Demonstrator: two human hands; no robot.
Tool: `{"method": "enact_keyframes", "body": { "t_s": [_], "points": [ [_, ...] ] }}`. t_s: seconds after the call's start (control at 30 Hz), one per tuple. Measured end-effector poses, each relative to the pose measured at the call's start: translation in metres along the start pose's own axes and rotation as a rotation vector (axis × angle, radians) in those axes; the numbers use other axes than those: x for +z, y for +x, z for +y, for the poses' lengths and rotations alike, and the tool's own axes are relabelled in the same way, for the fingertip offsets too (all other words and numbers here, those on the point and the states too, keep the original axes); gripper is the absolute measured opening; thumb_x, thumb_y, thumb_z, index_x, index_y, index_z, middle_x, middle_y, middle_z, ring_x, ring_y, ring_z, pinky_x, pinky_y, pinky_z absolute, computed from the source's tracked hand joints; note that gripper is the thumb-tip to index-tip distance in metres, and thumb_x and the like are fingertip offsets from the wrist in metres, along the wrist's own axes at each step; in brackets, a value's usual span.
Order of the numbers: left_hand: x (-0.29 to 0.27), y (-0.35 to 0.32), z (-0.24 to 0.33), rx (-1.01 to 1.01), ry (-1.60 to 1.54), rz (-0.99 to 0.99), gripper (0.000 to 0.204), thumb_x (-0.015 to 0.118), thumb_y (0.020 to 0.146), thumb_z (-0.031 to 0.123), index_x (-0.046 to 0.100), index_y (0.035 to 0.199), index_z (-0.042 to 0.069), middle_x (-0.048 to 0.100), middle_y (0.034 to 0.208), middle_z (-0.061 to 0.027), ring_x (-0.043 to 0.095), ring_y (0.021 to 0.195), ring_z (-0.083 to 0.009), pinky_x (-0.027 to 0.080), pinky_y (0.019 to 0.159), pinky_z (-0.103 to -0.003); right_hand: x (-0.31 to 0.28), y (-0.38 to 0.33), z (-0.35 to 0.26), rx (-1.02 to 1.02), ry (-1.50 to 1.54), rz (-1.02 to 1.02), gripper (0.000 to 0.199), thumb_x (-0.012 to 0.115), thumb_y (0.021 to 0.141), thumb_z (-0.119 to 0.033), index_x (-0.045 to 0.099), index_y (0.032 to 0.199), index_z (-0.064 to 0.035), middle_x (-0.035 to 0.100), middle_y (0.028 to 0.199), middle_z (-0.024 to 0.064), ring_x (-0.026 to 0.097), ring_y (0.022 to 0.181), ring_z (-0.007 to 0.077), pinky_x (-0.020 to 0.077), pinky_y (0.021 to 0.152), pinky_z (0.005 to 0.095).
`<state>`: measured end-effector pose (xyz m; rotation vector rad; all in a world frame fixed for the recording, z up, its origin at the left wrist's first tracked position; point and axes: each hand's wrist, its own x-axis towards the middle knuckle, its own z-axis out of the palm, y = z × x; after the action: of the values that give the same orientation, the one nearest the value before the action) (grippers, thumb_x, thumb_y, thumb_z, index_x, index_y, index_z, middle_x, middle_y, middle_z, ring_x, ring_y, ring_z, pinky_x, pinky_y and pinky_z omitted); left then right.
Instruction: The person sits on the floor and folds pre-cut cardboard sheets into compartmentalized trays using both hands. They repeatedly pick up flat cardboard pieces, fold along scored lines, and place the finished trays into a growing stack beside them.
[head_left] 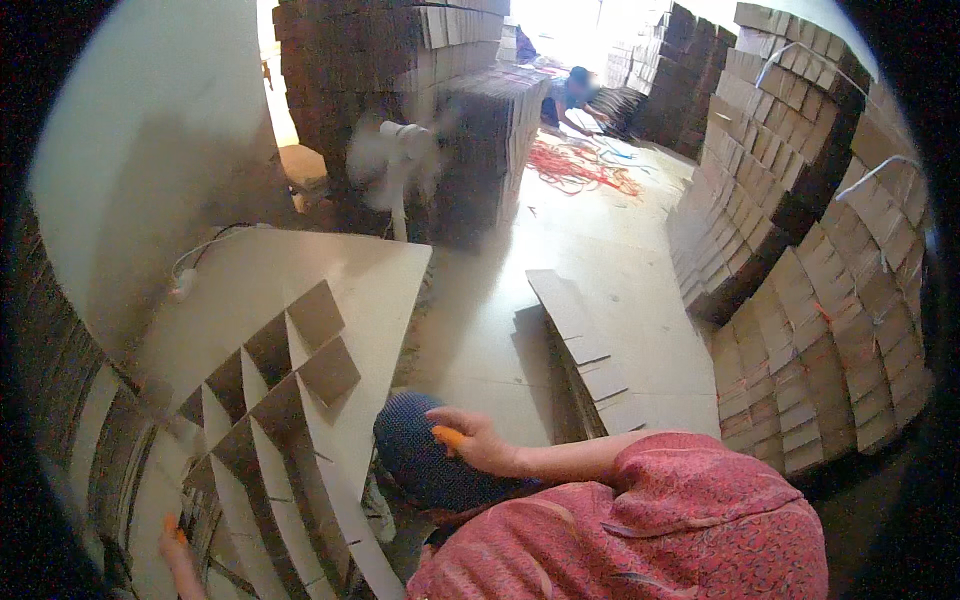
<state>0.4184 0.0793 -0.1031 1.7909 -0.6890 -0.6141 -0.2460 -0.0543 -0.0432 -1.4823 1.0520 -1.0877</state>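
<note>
My right hand (475, 443) lies on a rounded dark blue, dotted fabric surface (415, 450), perhaps my knee. An orange cover shows on one finger, and no object is visible in that hand. At the lower left, my left hand (178, 560), also with orange on a finger, has its fingers closed at the edge of a bunch of cardboard strips (205, 515). Between my hands stands a cardboard divider grid (275, 400) of slotted, crossing strips, partly spread into open cells. Its near end runs out of view at the bottom.
The grid rests on a pale board (350, 265). More cardboard (85, 430) curves along the left rim. A slotted cardboard stack (580, 340) stands ahead. High stacks (790, 170) line the right. A spinning white fan (400, 145), red straps (580, 165) and another person (572, 95) are farther back.
</note>
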Motion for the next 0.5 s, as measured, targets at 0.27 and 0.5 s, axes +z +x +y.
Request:
{"method": "enact_keyframes", "body": {
  "t_s": [0.27, 0.5],
  "points": [
    [0.057, -0.124, 0.16, 0.439, 0.474, 0.002, 0.039, 0.042, 0.088, 0.0, 0.054, 0.125, 0.002, 0.053, 0.129, -0.011, 0.048, 0.121, -0.0212, 0.035, 0.102, -0.032, 0.009, 0.021, -0.061, 0.039, 0.248, -0.203, 0.024, 0.059, 0.09, -0.018, 0.061, 0.107, -0.0026, 0.063, 0.086, 0.0033, 0.059, 0.067, 0.01, 0.0491, 0.059, 0.0242],
    [0.156, -0.243, 0.299, 1.243, 0.813, -0.072, 0.035, 0.054, 0.073, 0.0, 0.064, 0.106, 0.001, 0.061, 0.116, -0.0135, 0.058, 0.106, -0.0314, 0.048, 0.089, -0.038, 0.068, 0.042, -0.154, 0.252, 0.641, -0.631, 0.031, 0.05, 0.094, -0.02, 0.054, 0.114, 0.0028, 0.063, 0.098, 0.014, 0.065, 0.083, 0.0208, 0.0541, 0.07, 0.0325]
  ]
}}
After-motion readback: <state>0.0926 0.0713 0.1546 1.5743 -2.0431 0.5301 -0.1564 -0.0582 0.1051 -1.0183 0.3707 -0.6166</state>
